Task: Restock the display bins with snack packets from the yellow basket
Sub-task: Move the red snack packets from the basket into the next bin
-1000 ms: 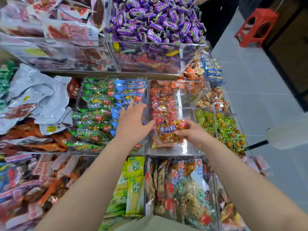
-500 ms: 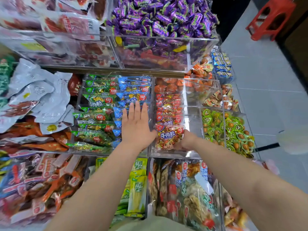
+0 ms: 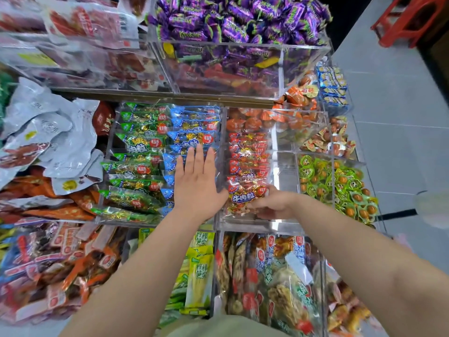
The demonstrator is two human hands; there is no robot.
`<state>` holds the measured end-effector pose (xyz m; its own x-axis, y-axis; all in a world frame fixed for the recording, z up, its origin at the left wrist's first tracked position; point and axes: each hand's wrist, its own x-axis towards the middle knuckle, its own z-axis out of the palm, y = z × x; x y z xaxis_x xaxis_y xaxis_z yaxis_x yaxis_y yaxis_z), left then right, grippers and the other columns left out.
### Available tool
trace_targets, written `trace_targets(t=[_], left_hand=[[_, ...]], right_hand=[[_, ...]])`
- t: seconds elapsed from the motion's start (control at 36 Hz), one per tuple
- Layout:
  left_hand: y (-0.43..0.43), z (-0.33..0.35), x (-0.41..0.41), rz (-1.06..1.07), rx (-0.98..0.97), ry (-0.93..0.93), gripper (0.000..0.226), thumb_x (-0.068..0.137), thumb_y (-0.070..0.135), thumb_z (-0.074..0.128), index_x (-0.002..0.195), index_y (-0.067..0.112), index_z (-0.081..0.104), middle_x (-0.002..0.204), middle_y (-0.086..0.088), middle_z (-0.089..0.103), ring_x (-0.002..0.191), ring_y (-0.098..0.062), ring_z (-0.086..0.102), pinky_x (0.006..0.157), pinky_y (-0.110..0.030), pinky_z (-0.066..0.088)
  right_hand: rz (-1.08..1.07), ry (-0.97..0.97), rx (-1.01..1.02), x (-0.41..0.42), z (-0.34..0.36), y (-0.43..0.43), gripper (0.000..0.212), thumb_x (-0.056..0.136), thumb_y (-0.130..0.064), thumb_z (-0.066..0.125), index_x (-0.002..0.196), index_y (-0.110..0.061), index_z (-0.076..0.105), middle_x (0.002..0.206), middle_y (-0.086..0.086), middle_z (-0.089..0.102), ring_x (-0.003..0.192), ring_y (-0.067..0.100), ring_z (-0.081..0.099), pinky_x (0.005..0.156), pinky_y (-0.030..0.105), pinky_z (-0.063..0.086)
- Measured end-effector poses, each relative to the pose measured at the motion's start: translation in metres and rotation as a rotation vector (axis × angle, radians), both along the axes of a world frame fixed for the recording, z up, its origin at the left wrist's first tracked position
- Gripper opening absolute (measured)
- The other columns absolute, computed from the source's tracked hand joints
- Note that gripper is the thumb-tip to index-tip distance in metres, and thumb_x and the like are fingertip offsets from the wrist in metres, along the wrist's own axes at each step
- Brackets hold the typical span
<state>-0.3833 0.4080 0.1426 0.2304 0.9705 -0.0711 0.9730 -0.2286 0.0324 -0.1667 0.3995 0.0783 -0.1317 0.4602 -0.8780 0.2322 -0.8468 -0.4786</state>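
Grey tiled floor (red stool beyond)

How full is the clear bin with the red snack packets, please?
Partly full: red packets line the left of the bin; its right is bare.

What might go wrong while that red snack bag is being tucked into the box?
The red packet, pinched by the right hand, stands at the front of the clear bin; it may flop forward once released. The left hand presses flat on the blue packets, which might slide or get squashed.
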Motion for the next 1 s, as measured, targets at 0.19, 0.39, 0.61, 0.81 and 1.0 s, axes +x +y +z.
trace_targets(t=[0.19, 0.39, 0.61, 0.81, 1.0], left_hand=[[-0.001, 0.000, 0.000, 0.003, 0.010, -0.017, 0.095, 0.083, 0.062, 0.044, 0.154, 0.015, 0.000, 0.162, -0.012, -0.003, 0.149, -0.027, -0.005, 0.116, -0.045, -0.011], [-0.003, 0.001, 0.000, 0.007, -0.003, -0.053, 0.093, 0.084, 0.060, 0.046, 0.154, 0.017, 0.002, 0.162, -0.011, -0.004, 0.149, -0.026, -0.006, 0.116, -0.043, -0.013], [-0.003, -0.001, 0.000, 0.022, 0.000, -0.053, 0.092, 0.084, 0.061, 0.044, 0.154, 0.020, 0.001, 0.162, -0.008, -0.004, 0.149, -0.024, -0.007, 0.114, -0.040, -0.016], [-0.006, 0.012, 0.001, 0.038, -0.019, -0.173, 0.082, 0.088, 0.059, 0.045, 0.153, 0.020, 0.015, 0.162, -0.006, 0.011, 0.149, -0.024, 0.002, 0.119, -0.043, -0.004], [-0.049, 0.040, -0.001, -0.115, -0.067, -0.939, 0.033, 0.090, 0.021, 0.058, 0.122, 0.028, 0.061, 0.098, 0.019, 0.063, 0.082, 0.001, 0.057, 0.083, -0.030, 0.050]], right_hand=[[-0.542, 0.028, 0.057, -0.006, 0.005, 0.022, 0.066, 0.082, -0.077, 0.028, 0.111, -0.024, 0.057, 0.115, 0.009, 0.066, 0.097, 0.022, 0.065, 0.073, 0.039, 0.055], [-0.647, 0.211, 0.089, -0.032, -0.002, 0.031, 0.070, 0.081, -0.080, 0.023, 0.103, -0.026, 0.063, 0.076, 0.000, 0.074, 0.066, 0.018, 0.072, 0.047, 0.032, 0.054], [-0.658, 0.019, 0.053, -0.005, 0.000, 0.024, 0.061, 0.091, -0.066, 0.029, 0.121, -0.018, 0.054, 0.103, 0.004, 0.062, 0.091, 0.021, 0.055, 0.082, 0.037, 0.046], [-0.764, -0.089, 0.187, -0.003, 0.027, -0.012, 0.040, 0.098, -0.025, 0.043, 0.128, 0.001, 0.050, 0.136, 0.021, 0.049, 0.126, 0.034, 0.047, 0.104, 0.038, 0.039], [-0.917, 0.023, 0.408, -0.008, 0.069, -0.076, 0.012, 0.093, -0.008, 0.051, 0.096, -0.001, 0.060, 0.082, 0.007, 0.062, 0.074, 0.015, 0.061, 0.082, 0.031, 0.055]])
